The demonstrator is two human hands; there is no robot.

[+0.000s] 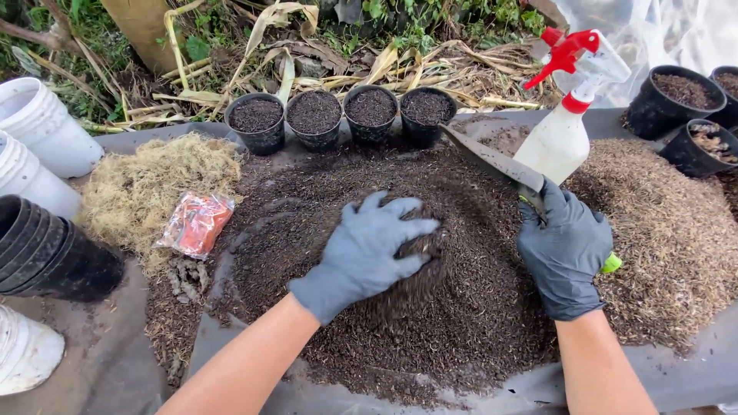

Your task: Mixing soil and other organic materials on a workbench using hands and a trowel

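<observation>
Head view: four black pots (340, 117) hold dark soil (315, 111).

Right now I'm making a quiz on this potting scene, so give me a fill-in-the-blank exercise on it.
1. The left hand scoops from the dark soil pile wearing a grey ____.
2. The right hand holds a ____ with a green handle.
3. Behind the pile stand ____ small black pots filled with soil.
4. The white spray bottle has a ____ trigger.

Missing words: glove; trowel; four; red
</observation>
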